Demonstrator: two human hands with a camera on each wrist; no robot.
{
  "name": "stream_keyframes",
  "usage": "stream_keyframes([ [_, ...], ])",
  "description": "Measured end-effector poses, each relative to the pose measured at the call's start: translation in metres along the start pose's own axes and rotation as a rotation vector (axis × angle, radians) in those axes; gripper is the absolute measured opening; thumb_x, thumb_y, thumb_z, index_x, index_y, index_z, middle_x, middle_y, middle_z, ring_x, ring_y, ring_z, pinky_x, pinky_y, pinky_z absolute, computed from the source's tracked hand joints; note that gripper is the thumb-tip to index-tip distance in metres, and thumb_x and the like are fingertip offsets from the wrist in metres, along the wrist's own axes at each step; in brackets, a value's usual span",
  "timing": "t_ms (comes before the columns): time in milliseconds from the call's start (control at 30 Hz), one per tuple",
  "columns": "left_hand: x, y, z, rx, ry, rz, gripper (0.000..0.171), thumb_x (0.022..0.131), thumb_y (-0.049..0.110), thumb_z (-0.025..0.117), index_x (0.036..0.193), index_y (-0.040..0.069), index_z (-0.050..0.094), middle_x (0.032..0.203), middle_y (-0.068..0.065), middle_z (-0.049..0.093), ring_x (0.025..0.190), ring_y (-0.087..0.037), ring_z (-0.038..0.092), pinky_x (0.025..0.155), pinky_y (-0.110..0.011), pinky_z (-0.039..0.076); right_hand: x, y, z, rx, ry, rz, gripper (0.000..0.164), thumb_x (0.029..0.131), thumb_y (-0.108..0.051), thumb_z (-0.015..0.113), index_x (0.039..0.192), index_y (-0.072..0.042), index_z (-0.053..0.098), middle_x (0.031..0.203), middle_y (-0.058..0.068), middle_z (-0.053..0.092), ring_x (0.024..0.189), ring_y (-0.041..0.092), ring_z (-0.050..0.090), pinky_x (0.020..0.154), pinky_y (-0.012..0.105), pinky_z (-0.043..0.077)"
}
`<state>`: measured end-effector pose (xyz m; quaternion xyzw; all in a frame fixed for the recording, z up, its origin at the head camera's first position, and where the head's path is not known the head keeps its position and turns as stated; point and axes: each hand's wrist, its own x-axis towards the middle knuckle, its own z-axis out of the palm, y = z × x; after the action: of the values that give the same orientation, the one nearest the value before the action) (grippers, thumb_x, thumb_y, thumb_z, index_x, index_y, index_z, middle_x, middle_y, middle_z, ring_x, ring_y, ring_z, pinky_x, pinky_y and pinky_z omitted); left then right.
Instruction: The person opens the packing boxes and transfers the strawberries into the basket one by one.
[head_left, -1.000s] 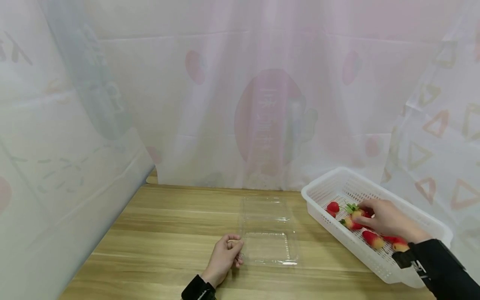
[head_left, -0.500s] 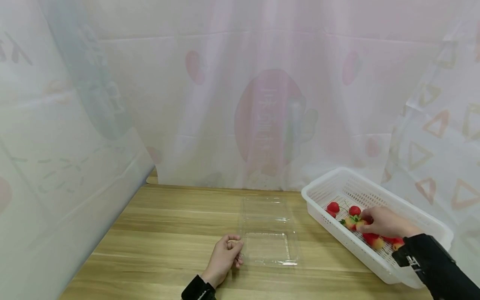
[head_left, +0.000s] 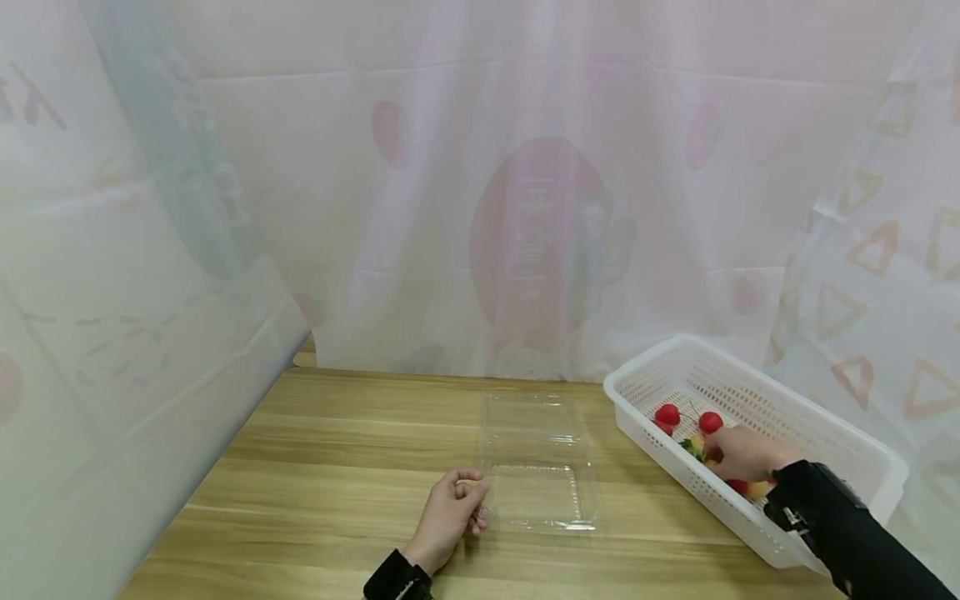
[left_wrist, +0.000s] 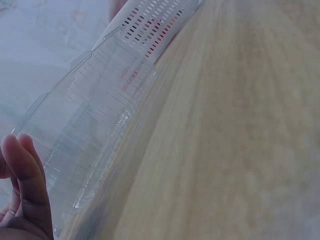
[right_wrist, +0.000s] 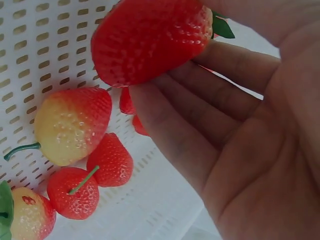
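My left hand (head_left: pixel 446 518) pinches the left edge of an open clear plastic clamshell box (head_left: pixel 534 500) lying on the table. In the left wrist view, the thumb and fingers (left_wrist: pixel 31 185) meet at the box's rim. Inside the white basket, my right hand (head_left: pixel 748 452) reaches down among strawberries. The right wrist view shows a large red strawberry (right_wrist: pixel 150 42) held between its thumb and fingers, green leaves toward the palm. Below it lie a yellow-and-red strawberry (right_wrist: pixel 75 125) and several smaller red ones. From the head, the hand hides most of the held strawberry.
The white perforated basket (head_left: pixel 813 414) stands at the right of the wooden table (head_left: pixel 360 433), slanting toward the front. Two red strawberries (head_left: pixel 710 422) show near its far end. Pale printed curtains (head_left: pixel 420 250) enclose the back and both sides.
My right hand has shifted left and toward the front within the basket, uncovering a red strawberry behind it. The left hand and the clear box have stayed put.
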<state>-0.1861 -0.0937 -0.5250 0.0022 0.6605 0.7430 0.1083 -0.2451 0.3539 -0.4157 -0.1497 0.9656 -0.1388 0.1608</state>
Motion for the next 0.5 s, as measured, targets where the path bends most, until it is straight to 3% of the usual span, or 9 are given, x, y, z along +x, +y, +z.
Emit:
stream_keyframes([
  [267, 0.0001, 0.0005, -0.0008, 0.003, 0.003, 0.001, 0.04, 0.101, 0.013, 0.057, 0.131, -0.009, 0.042, 0.07, 0.002, 0.055, 0.054, -0.006, 0.057, 0.048, -0.016, 0.049, 0.0044, -0.0012, 0.0035, -0.028, -0.047, 0.032, 0.006, 0.086, -0.009, 0.07, 0.09, -0.012, 0.068, 0.075, 0.0, 0.054, 0.07, 0.017, 0.048, 0.064, 0.029, 0.037],
  [500, -0.0006, 0.0005, -0.001, 0.001, 0.001, -0.005, 0.04, 0.101, 0.014, 0.057, 0.131, -0.008, 0.042, 0.071, 0.002, 0.055, 0.055, -0.006, 0.057, 0.048, -0.016, 0.049, 0.0064, 0.001, 0.0084, -0.023, -0.088, 0.027, 0.014, 0.085, -0.001, 0.066, 0.087, -0.014, 0.068, 0.077, -0.001, 0.058, 0.071, 0.017, 0.049, 0.065, 0.029, 0.041],
])
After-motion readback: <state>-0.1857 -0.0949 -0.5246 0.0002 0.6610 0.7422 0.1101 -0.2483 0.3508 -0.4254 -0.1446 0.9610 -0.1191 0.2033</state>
